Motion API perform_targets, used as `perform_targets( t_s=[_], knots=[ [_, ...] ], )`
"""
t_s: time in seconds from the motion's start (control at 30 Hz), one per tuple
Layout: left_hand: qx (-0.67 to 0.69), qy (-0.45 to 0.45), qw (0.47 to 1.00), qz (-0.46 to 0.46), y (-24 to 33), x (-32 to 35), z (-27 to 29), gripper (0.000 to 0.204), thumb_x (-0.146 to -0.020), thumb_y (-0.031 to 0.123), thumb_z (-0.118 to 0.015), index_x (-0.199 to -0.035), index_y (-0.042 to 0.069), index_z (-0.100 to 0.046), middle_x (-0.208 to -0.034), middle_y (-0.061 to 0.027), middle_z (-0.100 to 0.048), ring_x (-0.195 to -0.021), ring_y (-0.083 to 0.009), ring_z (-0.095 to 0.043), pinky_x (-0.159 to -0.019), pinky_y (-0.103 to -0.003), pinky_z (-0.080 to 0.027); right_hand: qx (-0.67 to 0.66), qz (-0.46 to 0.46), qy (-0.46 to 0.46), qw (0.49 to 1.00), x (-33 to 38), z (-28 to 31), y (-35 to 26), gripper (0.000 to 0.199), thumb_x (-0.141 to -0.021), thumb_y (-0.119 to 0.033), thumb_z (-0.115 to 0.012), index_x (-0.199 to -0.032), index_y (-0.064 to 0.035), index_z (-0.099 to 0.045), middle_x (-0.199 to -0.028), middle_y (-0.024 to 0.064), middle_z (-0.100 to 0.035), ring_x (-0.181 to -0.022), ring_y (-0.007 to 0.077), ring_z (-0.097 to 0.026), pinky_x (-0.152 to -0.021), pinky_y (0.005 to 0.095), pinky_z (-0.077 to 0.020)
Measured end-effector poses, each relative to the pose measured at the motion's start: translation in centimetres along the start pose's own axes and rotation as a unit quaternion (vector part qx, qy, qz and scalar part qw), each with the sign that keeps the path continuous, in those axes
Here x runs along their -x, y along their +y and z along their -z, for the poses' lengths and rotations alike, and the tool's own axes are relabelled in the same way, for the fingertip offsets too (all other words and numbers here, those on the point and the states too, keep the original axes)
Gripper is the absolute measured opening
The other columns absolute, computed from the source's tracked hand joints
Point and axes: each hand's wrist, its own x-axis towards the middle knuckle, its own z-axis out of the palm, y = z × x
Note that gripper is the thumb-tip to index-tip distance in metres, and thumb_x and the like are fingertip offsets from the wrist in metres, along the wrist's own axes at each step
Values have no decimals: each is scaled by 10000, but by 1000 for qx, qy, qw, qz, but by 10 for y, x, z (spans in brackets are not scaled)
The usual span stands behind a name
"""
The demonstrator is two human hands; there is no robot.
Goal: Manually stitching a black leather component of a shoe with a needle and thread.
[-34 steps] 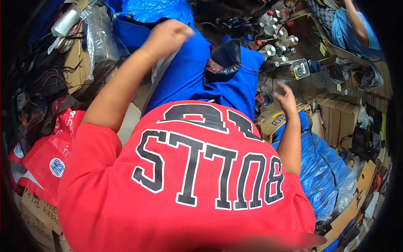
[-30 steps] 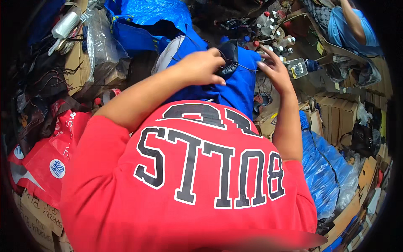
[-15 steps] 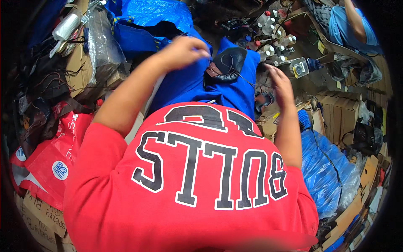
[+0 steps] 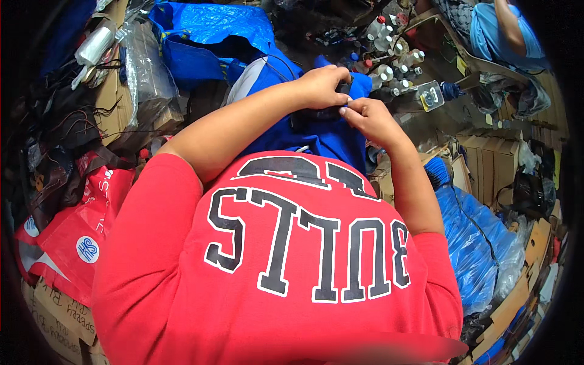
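A dark shoe (image 4: 309, 119) rests on the blue cloth (image 4: 267, 131) across my lap, mostly covered by my hands. My left hand (image 4: 325, 88) bends over its far side, fingers curled down and closed. Close against it is my right hand (image 4: 370, 118), its thumb and forefinger pinched together at the shoe's right side. The fingertips of both hands almost meet. Whatever lies between them is too small or too hidden to make out.
Several bottles with white and red caps (image 4: 398, 61) stand at the far right, near another person in light blue (image 4: 508, 36). A blue bag (image 4: 216, 30) lies ahead. Blue plastic (image 4: 465, 237) and cardboard (image 4: 486, 164) are on the right, a red bag (image 4: 79, 234) on the left.
My hands were apart on either side of the shoe, with thin dark thread showing on it. Both have come together over it, the left moving right and the right moving left.
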Motion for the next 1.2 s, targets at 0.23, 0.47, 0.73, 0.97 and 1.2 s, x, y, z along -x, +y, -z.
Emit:
perform_targets(
  t_s=[0.23,0.47,0.73,0.97,1.2],
  knots=[
    [17,-22,1000,-14,5,-3,-5,412,-667,315,-742,-920,37,-574,-874,-153,-562,-824,-307,-551,-723,-370,-448,41,63,45,996,25,-6,4,271,-812,-180,-571,-644,19,-494,-561,124,-424,-532,154,-402,-519,335,-357],
    [60,-52,997,21,-10,-17,17,405,-670,352,-746,-902,40,-632,-865,-138,-647,-842,-267,-612,-741,-353,-464,-173,38,86,980,60,20,-10,146,-817,-91,-612,-717,1,-559,-655,5,-454,-609,87,-429,-545,246,-354],
    [185,-215,958,29,-16,-15,40,293,-793,186,-662,-1041,31,-638,-941,-38,-646,-887,-112,-556,-836,-268,-420,51,69,114,990,24,5,2,256,-776,-74,-622,-1024,-119,-666,-737,74,-555,-657,187,-544,-616,292,-436],
    [176,-226,957,53,-14,-15,42,272,-799,168,-643,-1044,50,-652,-970,-47,-654,-908,-118,-562,-863,-271,-414,110,90,124,982,11,5,5,234,-794,-59,-587,-1011,-93,-667,-700,55,-504,-628,140,-517,-579,268,-416],
    [194,-240,949,60,-14,-17,43,274,-801,152,-639,-1053,46,-651,-943,-32,-655,-867,-103,-560,-834,-254,-419,154,63,121,979,6,6,-8,186,-748,-124,-615,-921,-110,-683,-724,114,-558,-701,281,-569,-647,356,-460]
  ],
)
